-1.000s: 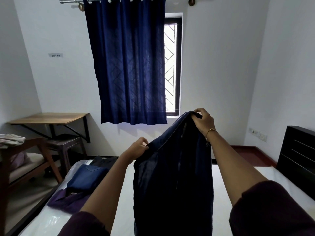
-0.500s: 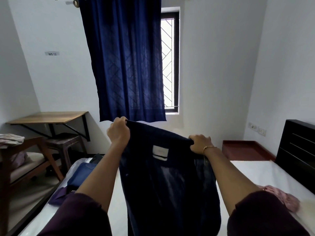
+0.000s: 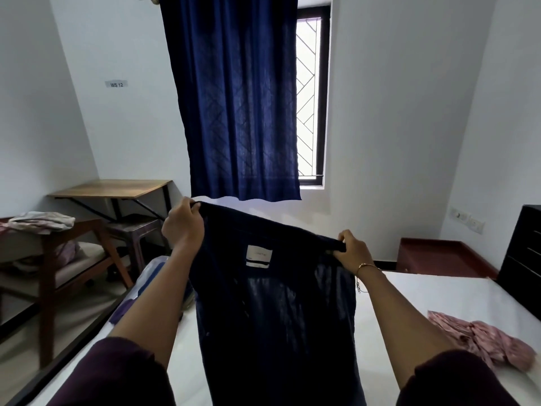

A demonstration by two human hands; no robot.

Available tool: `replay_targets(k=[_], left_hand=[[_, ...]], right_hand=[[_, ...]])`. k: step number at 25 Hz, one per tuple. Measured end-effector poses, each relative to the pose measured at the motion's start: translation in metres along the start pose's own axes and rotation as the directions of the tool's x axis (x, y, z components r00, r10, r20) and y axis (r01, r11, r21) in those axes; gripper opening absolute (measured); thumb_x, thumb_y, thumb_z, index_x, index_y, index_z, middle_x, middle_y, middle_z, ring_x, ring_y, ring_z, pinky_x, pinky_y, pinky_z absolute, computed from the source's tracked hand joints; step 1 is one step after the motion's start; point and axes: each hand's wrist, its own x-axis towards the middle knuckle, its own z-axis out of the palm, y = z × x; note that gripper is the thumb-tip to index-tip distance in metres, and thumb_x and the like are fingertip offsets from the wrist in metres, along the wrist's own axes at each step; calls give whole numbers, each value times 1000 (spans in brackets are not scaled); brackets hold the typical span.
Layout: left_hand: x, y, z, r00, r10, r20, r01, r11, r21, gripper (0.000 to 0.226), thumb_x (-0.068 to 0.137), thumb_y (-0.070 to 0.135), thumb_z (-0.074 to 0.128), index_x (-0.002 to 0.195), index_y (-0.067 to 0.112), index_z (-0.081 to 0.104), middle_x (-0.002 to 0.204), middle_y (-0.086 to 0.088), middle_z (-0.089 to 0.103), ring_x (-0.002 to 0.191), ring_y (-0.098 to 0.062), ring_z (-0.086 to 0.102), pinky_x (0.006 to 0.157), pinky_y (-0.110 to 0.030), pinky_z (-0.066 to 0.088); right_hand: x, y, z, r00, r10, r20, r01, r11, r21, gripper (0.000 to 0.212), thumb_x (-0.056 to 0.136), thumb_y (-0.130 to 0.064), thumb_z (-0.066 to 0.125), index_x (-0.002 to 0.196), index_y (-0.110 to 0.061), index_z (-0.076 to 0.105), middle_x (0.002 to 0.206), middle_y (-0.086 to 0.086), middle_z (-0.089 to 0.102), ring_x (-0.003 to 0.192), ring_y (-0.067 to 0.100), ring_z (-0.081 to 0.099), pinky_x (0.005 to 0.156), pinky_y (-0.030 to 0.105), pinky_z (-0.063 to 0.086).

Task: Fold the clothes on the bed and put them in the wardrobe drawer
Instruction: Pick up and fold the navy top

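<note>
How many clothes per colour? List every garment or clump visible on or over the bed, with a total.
Dark navy: 1, the garment gripped by the left hand and right hand
Pink: 1, the crumpled cloth
Purple: 1, the cloth, partly hidden
Total: 3

Bare bed (image 3: pixel 424 294) between dark garment (image 3: pixel 275 303) and pink cloth (image 3: pixel 483 338); clothes pile (image 3: pixel 152 288) left.

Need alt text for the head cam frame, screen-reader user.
Two hands, left hand and right hand, grip the top edge of a dark navy garment and hold it up spread over a white bed. A pink garment lies crumpled on the bed at right; a blue curtain half covers the window behind.
</note>
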Motion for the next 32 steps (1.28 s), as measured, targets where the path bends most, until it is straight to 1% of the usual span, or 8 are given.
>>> replay_targets(k=[3, 7, 12, 18, 22, 24, 28, 32], left_hand=[[-8, -15, -7, 997, -78, 1, 78, 997, -10, 29, 96, 29, 49, 100, 3, 62, 100, -20, 64, 94, -38, 59, 69, -37, 39], [-28, -20, -4, 977, -182, 109, 197, 971, -139, 32, 96, 28, 50, 94, -1, 63, 96, -18, 63, 93, -34, 58, 71, -32, 37], [-52, -8, 7, 799, -400, 448, 594, 640, -487, 35, 98, 25, 49, 67, 7, 50, 68, -7, 50, 71, -25, 53, 57, -27, 44], [-75, 36, -8, 643, 17, 766, 650, 518, -557, 19, 99, 19, 47, 86, 10, 58, 82, -8, 62, 72, -15, 59, 61, -21, 53], [-70, 32, -29, 570, 245, 785, 627, 488, -607, 23, 94, 15, 53, 117, 9, 53, 104, -11, 63, 92, -20, 63, 74, -24, 55], [-61, 28, -38, 547, 357, 757, 553, 525, -647, 30, 92, 10, 56, 121, 14, 51, 114, -13, 60, 104, -25, 61, 86, -31, 54], [-65, 51, -60, 558, 515, 651, 362, 554, -749, 38, 92, 7, 55, 129, 13, 50, 125, -15, 57, 117, -29, 55, 104, -42, 43], [-56, 72, -90, 665, 534, 521, 249, 500, -830, 38, 87, 13, 62, 124, 8, 56, 115, -16, 63, 109, -27, 59, 100, -42, 45]], right_hand=[[-10, 8, 5, 998, 62, 21, -64, 995, 71, 30, 79, -26, 73, 64, -12, 51, 65, 4, 51, 68, 22, 47, 56, 30, 32], [-24, 0, 19, 958, 286, -36, -230, 832, 505, 25, 82, -18, 67, 62, -10, 54, 64, 5, 52, 70, 21, 49, 62, 30, 38], [-41, -59, 30, 975, 194, 106, -198, 552, 810, 19, 92, -11, 56, 73, -14, 55, 77, 7, 58, 69, 18, 53, 57, 22, 46], [-59, -139, 41, 953, -87, 289, -204, 520, 829, 11, 97, -21, 48, 92, -18, 57, 95, 6, 61, 85, 16, 58, 75, 24, 50], [-67, -160, 45, 997, -42, 69, -14, 748, 663, 21, 98, -26, 45, 108, -11, 56, 103, 7, 59, 98, 20, 56, 88, 31, 48], [-75, -171, 40, 997, 10, -77, 43, 750, 661, 22, 97, -26, 45, 106, -8, 56, 101, 8, 60, 97, 23, 57, 90, 35, 47], [-84, -181, 16, 949, 85, -304, 150, 725, 672, 9, 96, -21, 49, 95, -16, 56, 93, 5, 61, 89, 19, 56, 83, 32, 46], [-96, -212, -18, 952, 123, -279, 129, 667, 734, 18, 95, -23, 51, 80, -21, 60, 82, 2, 62, 81, 18, 58, 79, 33, 49]])
